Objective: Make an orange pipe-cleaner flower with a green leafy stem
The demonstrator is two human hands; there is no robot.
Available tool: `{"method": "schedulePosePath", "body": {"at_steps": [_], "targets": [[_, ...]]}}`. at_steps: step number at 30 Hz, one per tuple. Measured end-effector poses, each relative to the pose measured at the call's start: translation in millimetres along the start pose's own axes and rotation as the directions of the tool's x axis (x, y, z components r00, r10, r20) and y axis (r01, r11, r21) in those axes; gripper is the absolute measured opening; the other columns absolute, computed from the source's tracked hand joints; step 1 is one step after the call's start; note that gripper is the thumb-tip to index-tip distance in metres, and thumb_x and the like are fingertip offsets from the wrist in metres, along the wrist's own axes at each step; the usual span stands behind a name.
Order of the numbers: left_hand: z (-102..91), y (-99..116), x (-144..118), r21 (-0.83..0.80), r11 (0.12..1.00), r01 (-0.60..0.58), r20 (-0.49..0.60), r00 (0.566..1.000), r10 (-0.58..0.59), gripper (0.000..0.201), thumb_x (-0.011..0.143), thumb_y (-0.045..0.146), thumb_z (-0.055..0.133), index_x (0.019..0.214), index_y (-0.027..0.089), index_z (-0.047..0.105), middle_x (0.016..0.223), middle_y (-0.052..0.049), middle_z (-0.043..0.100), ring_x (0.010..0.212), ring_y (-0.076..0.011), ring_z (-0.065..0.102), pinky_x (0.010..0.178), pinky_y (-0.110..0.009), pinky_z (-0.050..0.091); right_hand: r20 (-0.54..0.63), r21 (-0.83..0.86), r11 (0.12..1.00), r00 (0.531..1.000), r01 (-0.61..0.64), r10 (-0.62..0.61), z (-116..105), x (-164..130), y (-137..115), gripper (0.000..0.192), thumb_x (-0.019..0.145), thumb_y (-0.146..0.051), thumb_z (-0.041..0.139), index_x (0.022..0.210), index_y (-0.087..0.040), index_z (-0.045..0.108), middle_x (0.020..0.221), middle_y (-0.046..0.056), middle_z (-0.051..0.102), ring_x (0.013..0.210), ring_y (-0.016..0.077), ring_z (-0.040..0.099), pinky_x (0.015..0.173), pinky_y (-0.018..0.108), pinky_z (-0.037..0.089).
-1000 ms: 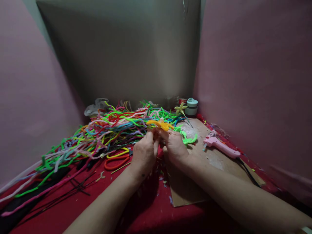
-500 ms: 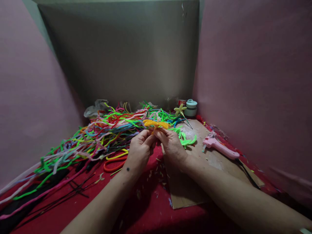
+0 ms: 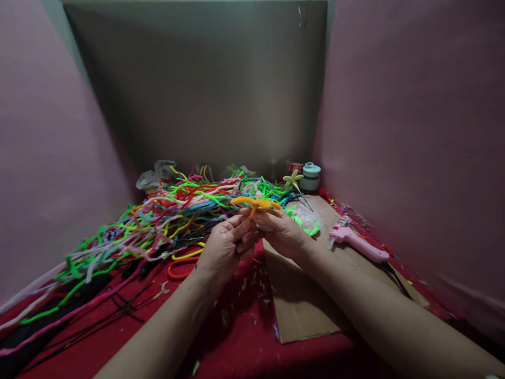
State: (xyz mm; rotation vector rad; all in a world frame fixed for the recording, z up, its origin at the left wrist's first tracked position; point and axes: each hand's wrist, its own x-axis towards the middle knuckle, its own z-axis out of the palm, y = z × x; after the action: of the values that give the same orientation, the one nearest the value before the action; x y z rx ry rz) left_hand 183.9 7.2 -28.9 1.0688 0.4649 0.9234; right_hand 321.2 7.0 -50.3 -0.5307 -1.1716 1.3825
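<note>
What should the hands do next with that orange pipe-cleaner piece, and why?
Probably keep twisting the orange pipe-cleaner piece at its centre. Both the left hand and the right hand pinch it from below where its arms meet, above the red cloth, with the arms spread flat. The join looks unfinished, though blur hides detail.

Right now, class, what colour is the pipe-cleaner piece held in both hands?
Orange pipe-cleaner piece, clearest in the head view.
</note>
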Motion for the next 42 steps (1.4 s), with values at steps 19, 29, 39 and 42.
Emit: {"method": "schedulePosePath", "body": {"at_steps": [19, 29, 39, 42], "targets": [[-14.3, -20.8, 15.7, 0.172, 0.982, -0.078, 0.006, 0.997, 0.078, 0.027, 0.075, 0.04, 0.066, 0.075, 0.015, 0.056, 0.052, 0.006, 0.046, 0.035, -0.0033, 0.037, 0.033, -0.016, 0.027, -0.176, -0.225, 0.971, 0.977, 0.078, -0.119, -1.4, -5.4, 11.5, 0.024, 0.079, -0.037, 0.062, 0.087, -0.017, 0.071, 0.053, 0.0, 0.061, 0.047, 0.0122, 0.055, 0.047, 0.024, 0.043], [-14.6, -18.3, 11.9, 0.2, 0.974, -0.111, 0.031, 0.994, 0.107, 0.031, 0.075, 0.041, 0.065, 0.065, 0.015, 0.05, 0.05, 0.006, 0.047, 0.034, -0.0039, 0.04, 0.034, -0.018, 0.027, -0.287, -0.359, 0.924, 0.927, 0.13, -0.242, 3.2, -9.3, 7.9, 0.022, 0.07, -0.039, 0.07, 0.073, -0.017, 0.071, 0.056, -0.002, 0.056, 0.047, 0.0074, 0.041, 0.044, 0.022, 0.033], [-13.5, -20.0, 11.7, 0.183, 0.974, -0.135, 0.027, 0.991, 0.133, 0.033, 0.073, 0.041, 0.066, 0.062, 0.015, 0.049, 0.049, 0.006, 0.044, 0.033, -0.0031, 0.035, 0.034, -0.018, 0.023, -0.284, -0.346, 0.93, 0.931, 0.123, -0.229, -0.5, -9.0, 13.3, 0.02, 0.073, -0.036, 0.068, 0.083, -0.02, 0.074, 0.057, -0.002, 0.054, 0.046, 0.0066, 0.038, 0.043, 0.022, 0.029], [-11.9, -18.3, 10.0, 0.188, 0.972, -0.142, 0.018, 0.99, 0.141, 0.034, 0.072, 0.042, 0.066, 0.061, 0.016, 0.048, 0.048, 0.006, 0.043, 0.033, -0.0033, 0.035, 0.034, -0.018, 0.023, -0.283, -0.352, 0.928, 0.931, 0.122, -0.23, -2.0, -9.1, 14.9, 0.02, 0.073, -0.036, 0.067, 0.083, -0.019, 0.073, 0.06, -0.002, 0.057, 0.048, 0.0071, 0.039, 0.043, 0.022, 0.029]]}}
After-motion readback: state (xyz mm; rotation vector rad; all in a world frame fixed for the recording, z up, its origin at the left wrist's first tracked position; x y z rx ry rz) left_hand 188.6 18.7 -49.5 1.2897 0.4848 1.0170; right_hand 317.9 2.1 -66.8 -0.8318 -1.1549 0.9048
